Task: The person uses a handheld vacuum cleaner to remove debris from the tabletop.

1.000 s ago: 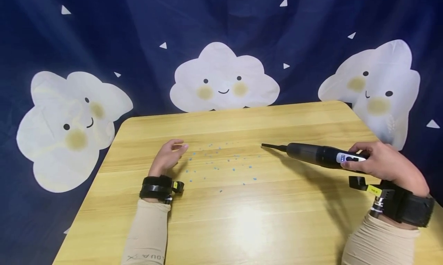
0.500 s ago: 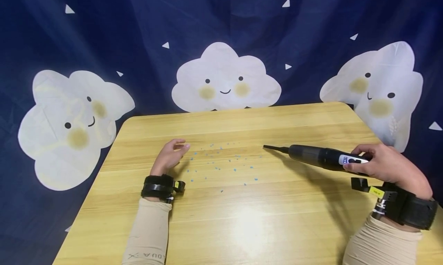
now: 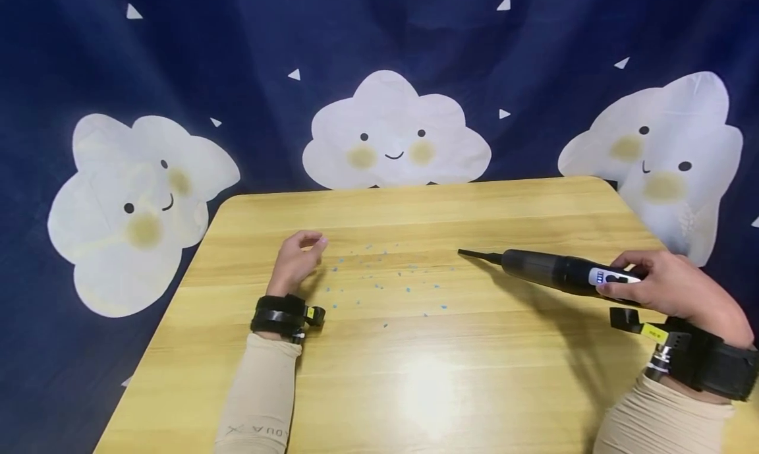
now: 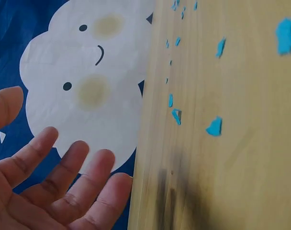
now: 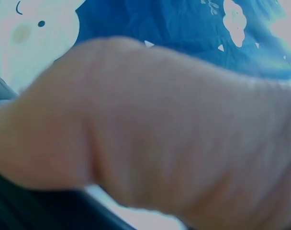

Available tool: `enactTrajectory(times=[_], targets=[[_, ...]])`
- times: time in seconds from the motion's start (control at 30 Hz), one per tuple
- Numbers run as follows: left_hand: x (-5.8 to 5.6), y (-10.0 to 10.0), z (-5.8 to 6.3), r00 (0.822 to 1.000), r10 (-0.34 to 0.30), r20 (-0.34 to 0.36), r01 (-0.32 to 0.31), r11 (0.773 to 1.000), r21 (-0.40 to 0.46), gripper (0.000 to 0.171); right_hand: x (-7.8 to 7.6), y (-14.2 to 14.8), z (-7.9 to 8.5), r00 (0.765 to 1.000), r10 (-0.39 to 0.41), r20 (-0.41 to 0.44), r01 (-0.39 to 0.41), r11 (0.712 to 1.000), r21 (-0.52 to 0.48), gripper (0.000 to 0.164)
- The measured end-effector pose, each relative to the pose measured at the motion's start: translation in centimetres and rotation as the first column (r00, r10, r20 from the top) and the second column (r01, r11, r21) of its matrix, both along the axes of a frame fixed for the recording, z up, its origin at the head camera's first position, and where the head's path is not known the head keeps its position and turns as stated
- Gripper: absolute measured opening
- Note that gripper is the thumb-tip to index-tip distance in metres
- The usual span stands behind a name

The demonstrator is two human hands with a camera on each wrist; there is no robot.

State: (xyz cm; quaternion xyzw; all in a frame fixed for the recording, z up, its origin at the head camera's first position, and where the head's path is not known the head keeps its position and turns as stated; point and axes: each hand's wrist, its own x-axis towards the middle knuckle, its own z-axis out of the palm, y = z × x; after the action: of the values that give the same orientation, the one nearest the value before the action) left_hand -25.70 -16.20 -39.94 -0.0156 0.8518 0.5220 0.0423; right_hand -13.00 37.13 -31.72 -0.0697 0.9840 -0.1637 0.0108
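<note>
The right hand (image 3: 678, 288) gripped a vacuum (image 3: 548, 269); the left hand (image 3: 296, 263), fingers loosely extended, held nothing. A hasty sweep of the nozzle (image 3: 480, 255) might have scattered the scraps (image 4: 285, 36).

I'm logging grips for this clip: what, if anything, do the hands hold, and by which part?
The right hand grips the black device by its rear end, where the white panel is; the left hand holds nothing.

One tool (image 3: 536, 268), one table (image 3: 486, 368)
</note>
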Motion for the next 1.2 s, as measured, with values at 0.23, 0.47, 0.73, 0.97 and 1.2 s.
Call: enactTrajectory(times=[0.23, 0.47, 0.73, 0.97, 1.2], targets=[[-0.1, 0.4, 0.0, 0.993, 0.093, -0.074, -0.094, 0.995, -0.019, 0.034, -0.1, 0.1, -0.1, 1.0, -0.01, 0.013, 0.01, 1.0, 0.003, 0.027], [-0.1, 0.1, 0.0, 0.982, 0.189, -0.024, -0.174, 0.942, 0.288, 0.038, -0.4, -0.1, -0.3, 1.0, 0.013, 0.016, -0.013, 1.0, 0.004, 0.026], [-0.4, 0.0, 0.3, 0.964, 0.192, 0.183, -0.265, 0.657, 0.706, 0.031, -0.3, -0.3, -0.5, 1.0, -0.001, 0.007, 0.001, 1.0, -0.014, 0.031], [-0.2, 0.0, 0.3, 0.918, 0.074, 0.389, -0.39, 0.341, 0.855, 0.031, -0.7, -0.9, -0.6, 0.998, 0.014, -0.055, -0.015, 1.0, -0.007, 0.03], [0.0, -0.6, -0.3, 0.871, 0.068, 0.486, -0.488, 0.226, 0.843, 0.035, -1.3, -1.9, -0.6, 0.997, 0.03, -0.066, -0.028, 0.999, 0.021, 0.038]])
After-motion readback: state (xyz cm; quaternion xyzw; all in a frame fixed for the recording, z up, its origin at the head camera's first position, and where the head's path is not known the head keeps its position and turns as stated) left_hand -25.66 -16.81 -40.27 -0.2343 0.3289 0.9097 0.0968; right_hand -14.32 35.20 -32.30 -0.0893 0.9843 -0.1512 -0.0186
